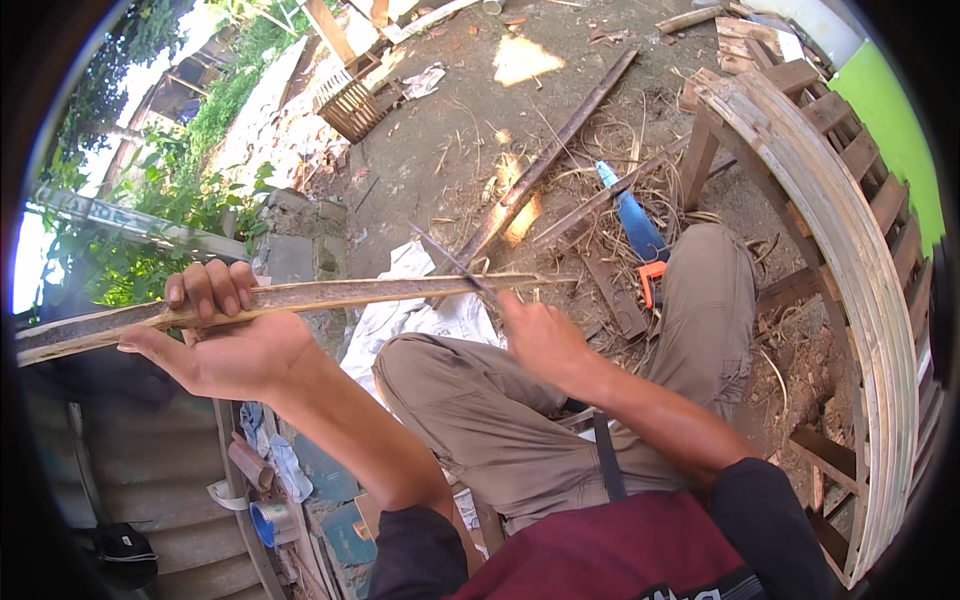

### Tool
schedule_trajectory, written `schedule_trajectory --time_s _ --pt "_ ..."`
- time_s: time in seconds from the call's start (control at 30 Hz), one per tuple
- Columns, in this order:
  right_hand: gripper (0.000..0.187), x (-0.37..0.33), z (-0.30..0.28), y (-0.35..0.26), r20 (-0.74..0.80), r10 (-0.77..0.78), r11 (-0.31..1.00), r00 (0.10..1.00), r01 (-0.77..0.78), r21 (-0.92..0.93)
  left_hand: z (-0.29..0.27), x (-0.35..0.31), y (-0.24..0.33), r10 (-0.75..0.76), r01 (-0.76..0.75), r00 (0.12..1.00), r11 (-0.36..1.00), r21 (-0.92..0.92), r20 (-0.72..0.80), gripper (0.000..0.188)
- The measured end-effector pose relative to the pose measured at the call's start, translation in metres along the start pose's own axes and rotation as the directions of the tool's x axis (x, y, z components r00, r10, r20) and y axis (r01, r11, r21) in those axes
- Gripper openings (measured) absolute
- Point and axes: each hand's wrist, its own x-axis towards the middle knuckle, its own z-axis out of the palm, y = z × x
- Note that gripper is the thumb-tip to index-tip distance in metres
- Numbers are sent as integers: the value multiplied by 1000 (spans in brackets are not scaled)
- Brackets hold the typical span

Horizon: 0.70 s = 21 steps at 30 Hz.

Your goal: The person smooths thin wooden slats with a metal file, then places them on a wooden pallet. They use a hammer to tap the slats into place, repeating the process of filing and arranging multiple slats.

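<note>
A long wooden strip [370,291], dark on its face with pale split edges, slants across my front from the far left to above my knees. My left hand [235,345] holds it from below, the fingers curled over its top edge and the thumb stretched out along its underside. In my right hand [545,340] is a knife; its thin dark blade [447,255] crosses the strip near the narrow right end. My fist hides the knife's handle. The strip's tip [555,277] looks frayed and pale just beyond the blade.
A handsaw [634,222] with a blue blade cover and orange handle lies by my right knee. Shavings and a long dark beam [550,155] are on the dirt ahead. Pale slats lie on a wooden frame [830,190] at right; a white cloth [385,335] lies by my left knee.
</note>
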Motion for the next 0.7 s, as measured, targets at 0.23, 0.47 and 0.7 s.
schedule_trajectory --time_s 0.23,0.47,0.7 --pt "24 10 37 125 -14 161 978 987 -162 -132 10 -1 1 -17 18 999 999 -28 29 63" --pt "27 9 71 114 -36 199 972 979 -202 -122 -13 16 -11 -16 17 999 999 40 -34 63" --pt "25 -5 103 133 -166 81 997 983 -81 10 -25 40 -24 -41 43 996 998 34 -77 62"
